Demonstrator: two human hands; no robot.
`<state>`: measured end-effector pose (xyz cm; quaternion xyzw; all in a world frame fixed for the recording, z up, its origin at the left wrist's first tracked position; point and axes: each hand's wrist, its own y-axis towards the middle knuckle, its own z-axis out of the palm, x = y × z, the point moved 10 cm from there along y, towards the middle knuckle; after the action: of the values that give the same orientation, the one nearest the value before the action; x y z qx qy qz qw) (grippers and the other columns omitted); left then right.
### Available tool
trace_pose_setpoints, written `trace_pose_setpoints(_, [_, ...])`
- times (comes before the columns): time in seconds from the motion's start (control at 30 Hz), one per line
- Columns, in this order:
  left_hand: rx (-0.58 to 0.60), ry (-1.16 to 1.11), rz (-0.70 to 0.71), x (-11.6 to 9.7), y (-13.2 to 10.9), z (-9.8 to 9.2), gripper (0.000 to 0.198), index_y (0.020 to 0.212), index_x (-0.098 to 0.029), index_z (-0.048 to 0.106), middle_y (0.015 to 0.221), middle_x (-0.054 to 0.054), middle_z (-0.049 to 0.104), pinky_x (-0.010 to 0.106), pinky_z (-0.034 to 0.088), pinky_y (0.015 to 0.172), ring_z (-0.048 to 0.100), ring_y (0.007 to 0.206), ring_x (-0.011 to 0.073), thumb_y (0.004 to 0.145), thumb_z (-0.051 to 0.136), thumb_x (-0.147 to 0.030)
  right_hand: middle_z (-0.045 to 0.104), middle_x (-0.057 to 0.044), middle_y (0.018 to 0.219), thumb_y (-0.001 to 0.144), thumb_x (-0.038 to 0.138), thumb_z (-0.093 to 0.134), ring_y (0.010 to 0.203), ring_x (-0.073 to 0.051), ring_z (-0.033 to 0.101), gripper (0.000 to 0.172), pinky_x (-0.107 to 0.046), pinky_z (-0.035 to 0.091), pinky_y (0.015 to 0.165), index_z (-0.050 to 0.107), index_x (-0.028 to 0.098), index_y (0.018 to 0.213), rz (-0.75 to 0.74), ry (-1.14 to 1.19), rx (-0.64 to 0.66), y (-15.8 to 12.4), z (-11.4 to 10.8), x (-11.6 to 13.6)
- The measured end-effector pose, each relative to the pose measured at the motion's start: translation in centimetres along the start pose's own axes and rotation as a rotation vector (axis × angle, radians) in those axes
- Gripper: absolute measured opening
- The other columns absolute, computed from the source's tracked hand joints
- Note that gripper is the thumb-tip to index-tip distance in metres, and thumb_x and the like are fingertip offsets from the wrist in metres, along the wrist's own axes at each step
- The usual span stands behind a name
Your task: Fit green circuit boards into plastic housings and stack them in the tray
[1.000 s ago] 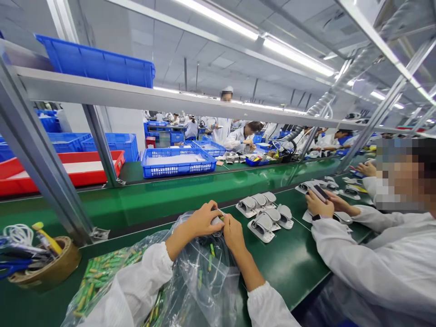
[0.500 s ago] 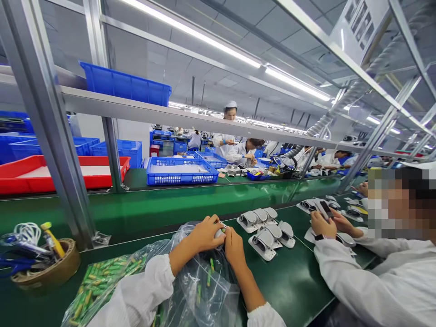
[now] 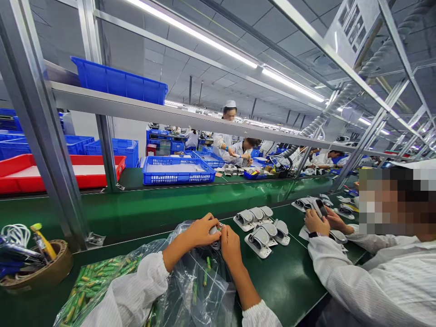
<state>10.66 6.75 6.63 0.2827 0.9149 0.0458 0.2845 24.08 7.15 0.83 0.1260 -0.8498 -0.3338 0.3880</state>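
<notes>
Above a clear plastic bag [image 3: 190,290], my left hand [image 3: 200,230] curls its fingers round a small grey-white device [image 3: 214,230], mostly covered by the fingers. Against the right side of that device, my right hand [image 3: 230,243] is closed, thumb and fingertips pinched at its edge. Any smaller part between the fingertips is too hidden to name. Many green-and-gold cylinders that look like batteries [image 3: 95,282] fill the left part of the bag, and a few loose ones [image 3: 206,271] lie under my hands.
Several grey-white devices with curved covers [image 3: 260,238] stand in rows right of my hands. At far left is a tape roll [image 3: 61,268] holding pens and a cable. A co-worker [image 3: 371,272] at right handles a similar device. Behind the green bench stand a blue basket [image 3: 179,178] and a red tray [image 3: 98,181].
The whole view has shifted slightly, so things appear a little further left. Both hands stay together on the device, with only a small change in the fingers.
</notes>
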Motion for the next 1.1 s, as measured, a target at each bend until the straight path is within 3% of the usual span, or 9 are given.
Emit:
trace_pose_setpoints(0.13, [-0.103, -0.278, -0.018, 1.5, 1.1, -0.5, 0.03, 0.115, -0.023, 0.074, 0.127, 0.008, 0.072, 0.043, 0.052, 0.114, 0.069, 0.121, 0.0271, 0.093, 0.066, -0.042, 0.072, -0.009, 0.079, 0.117, 0.064, 0.022, 0.071, -0.024, 0.064, 0.062, -0.035, 0.042, 0.068, 0.058, 0.025, 0.085, 0.06, 0.054, -0.025, 0.3, -1.0, -0.4])
trace_pose_setpoints(0.23, [-0.146, -0.494, -0.222, 4.2, 1.6, -0.3, 0.037, 0.117, -0.019, 0.072, 0.119, 0.009, 0.074, 0.038, 0.056, 0.103, 0.069, 0.112, 0.0257, 0.091, 0.069, -0.044, 0.071, -0.008, 0.082, 0.116, 0.063, 0.023, 0.075, -0.024, 0.063, 0.061, -0.035, 0.044, 0.072, 0.059, 0.024, 0.087, 0.062, 0.109, -0.005, 0.5, -1.4, 0.0])
trace_pose_setpoints(0.33, [0.016, -0.699, -0.409, 5.8, 1.6, 2.1, 0.035, 0.114, -0.017, 0.074, 0.1, 0.005, 0.074, 0.031, 0.053, 0.076, 0.066, 0.085, 0.0203, 0.088, 0.069, -0.04, 0.072, -0.009, 0.089, 0.115, 0.059, 0.024, 0.084, -0.024, 0.064, 0.058, -0.036, 0.047, 0.078, 0.063, 0.022, 0.094, 0.04, 0.162, 0.067, 0.5, -1.0, 0.8])
trace_pose_setpoints(0.4, [0.108, -0.777, -0.47, 6.3, 1.4, 3.2, 0.029, 0.105, -0.016, 0.076, 0.087, 0.002, 0.072, 0.029, 0.047, 0.067, 0.061, 0.073, 0.017, 0.083, 0.072, -0.034, 0.07, -0.008, 0.092, 0.115, 0.057, 0.026, 0.086, -0.024, 0.064, 0.055, -0.036, 0.048, 0.081, 0.064, 0.022, 0.095, 0.012, 0.18, 0.136, 0.3, -0.4, 1.3])
trace_pose_setpoints(0.5, [0.165, -0.789, -0.442, 6.6, 1.3, 3.1, 0.032, 0.101, -0.015, 0.079, 0.084, 0.002, 0.073, 0.028, 0.046, 0.069, 0.061, 0.074, 0.0162, 0.072, 0.082, -0.028, 0.067, -0.007, 0.093, 0.115, 0.055, 0.028, 0.088, -0.023, 0.063, 0.054, -0.036, 0.05, 0.083, 0.066, 0.021, 0.098, -0.024, 0.193, 0.211, 0.0, 0.3, 1.7])
trace_pose_setpoints(0.6, [0.222, -0.749, -0.306, 6.2, 1.3, 2.2, 0.041, 0.104, -0.014, 0.083, 0.092, 0.004, 0.078, 0.03, 0.049, 0.077, 0.067, 0.084, 0.0186, 0.068, 0.091, -0.034, 0.066, -0.007, 0.094, 0.115, 0.054, 0.03, 0.088, -0.023, 0.063, 0.052, -0.037, 0.05, 0.084, 0.068, 0.02, 0.102, -0.036, 0.216, 0.232, -0.1, 0.4, 2.0])
trace_pose_setpoints(0.77, [0.175, -0.701, -0.197, 6.3, 1.5, 1.3, 0.042, 0.104, -0.014, 0.085, 0.097, 0.007, 0.081, 0.032, 0.05, 0.084, 0.07, 0.092, 0.0216, 0.072, 0.09, -0.042, 0.06, -0.003, 0.09, 0.109, 0.053, 0.055, 0.082, -0.02, 0.058, 0.035, -0.032, 0.049, 0.076, 0.069, 0.021, 0.102, -0.021, 0.226, 0.127, 0.3, -1.7, 2.2])
trace_pose_setpoints(0.97, [0.095, -0.904, -0.296, 7.8, 1.0, 4.1, 0.043, 0.098, -0.014, 0.083, 0.088, 0.005, 0.079, 0.03, 0.048, 0.076, 0.065, 0.081, 0.0179, 0.072, 0.089, -0.047, 0.063, -0.007, 0.096, 0.112, 0.044, 0.056, 0.085, -0.021, 0.062, 0.032, -0.031, 0.051, 0.075, 0.08, 0.023, 0.107, -0.197, 0.115, 0.218, 0.7, -2.8, 3.9])
trace_pose_setpoints(1.1, [0.23, -1.101, -0.346, 7.6, 0.1, 6.6, 0.04, 0.091, -0.016, 0.081, 0.087, 0.006, 0.078, 0.03, 0.049, 0.074, 0.065, 0.076, 0.0185, 0.074, 0.085, -0.052, 0.065, -0.005, 0.095, 0.113, 0.035, 0.052, 0.078, -0.018, 0.064, 0.033, -0.028, 0.048, 0.071, 0.082, 0.03, 0.126, -0.293, -0.076, 0.419, 0.7, -1.5, 4.7])
